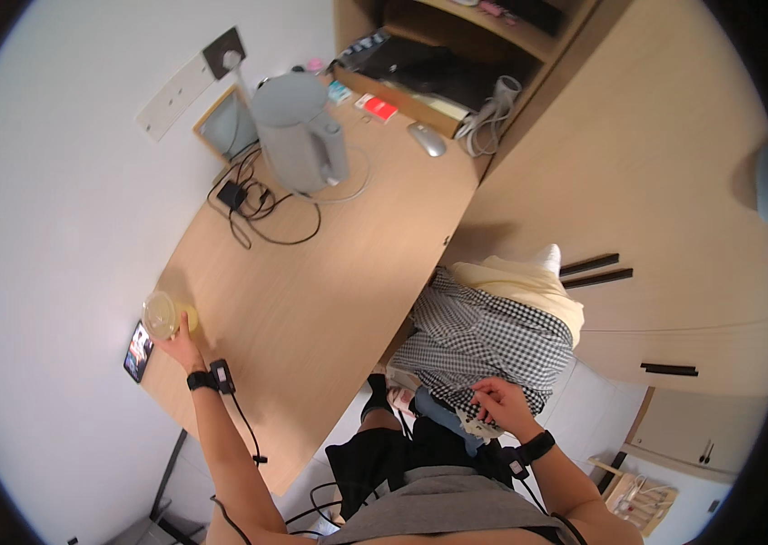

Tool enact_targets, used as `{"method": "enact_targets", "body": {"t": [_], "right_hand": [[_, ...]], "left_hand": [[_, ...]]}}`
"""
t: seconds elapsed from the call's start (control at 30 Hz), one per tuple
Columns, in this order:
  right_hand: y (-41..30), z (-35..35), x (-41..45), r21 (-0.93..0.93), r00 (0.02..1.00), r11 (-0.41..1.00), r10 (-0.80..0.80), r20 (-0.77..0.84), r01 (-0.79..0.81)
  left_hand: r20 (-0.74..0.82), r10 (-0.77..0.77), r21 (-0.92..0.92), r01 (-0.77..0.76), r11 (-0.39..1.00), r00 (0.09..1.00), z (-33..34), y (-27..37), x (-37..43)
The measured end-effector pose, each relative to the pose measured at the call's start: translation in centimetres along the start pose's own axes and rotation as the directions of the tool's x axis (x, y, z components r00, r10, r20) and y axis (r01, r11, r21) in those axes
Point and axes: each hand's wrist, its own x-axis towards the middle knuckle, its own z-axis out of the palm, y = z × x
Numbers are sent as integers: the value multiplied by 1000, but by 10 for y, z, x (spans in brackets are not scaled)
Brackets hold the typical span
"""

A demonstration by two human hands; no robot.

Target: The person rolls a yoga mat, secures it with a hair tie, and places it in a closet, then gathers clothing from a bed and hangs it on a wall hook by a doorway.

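My left hand [182, 349] grips a see-through plastic cup [161, 316] with a domed lid and pale yellow contents, at the far left of the wooden desk [329, 293]. A smartphone [138, 351] with a lit screen lies beside that hand, near the desk's edge. Off to the right of the desk, my right hand [503, 403] hovers over or rests against a black-and-white gingham garment [493, 334]; whether they touch is unclear. Its fingers are loosely curled and apart, with nothing visible in them. Each wrist wears a black strap with a small wired module.
A grey electric kettle [299, 136] stands near the wall, beside tangled black cables [254, 197] and a framed panel [227, 126]. Farther right lie a red-and-white packet [377, 107], a computer mouse [427, 139] and a hair dryer [498, 102]. Cream cloth [513, 283] is heaped behind the gingham garment.
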Motion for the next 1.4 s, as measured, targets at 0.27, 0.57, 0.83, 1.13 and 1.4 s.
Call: {"method": "enact_targets", "body": {"t": [0.27, 0.57, 0.83, 1.13, 1.4], "right_hand": [[-5, -11, 4, 89, 995, 996, -34, 93, 25], [32, -31, 8, 224, 943, 973, -126, 310, 56], [-18, -59, -16, 62, 722, 794, -579, 380, 605], [6, -84, 6, -141, 692, 815, -370, 621, 562], [20, -55, 35, -417, 595, 462, -360, 718, 783]], "left_hand": [[187, 127, -93, -111, 989, 974, 45, 135, -65], [579, 453, -297, -342, 892, 678, 44, 337, -199], [779, 528, -547, -46, 836, 339, 65, 478, -306], [461, 574, -391, -425, 816, 677, -49, 477, -388], [21, 412, 22, -412, 911, 911, -192, 487, -519]]}}
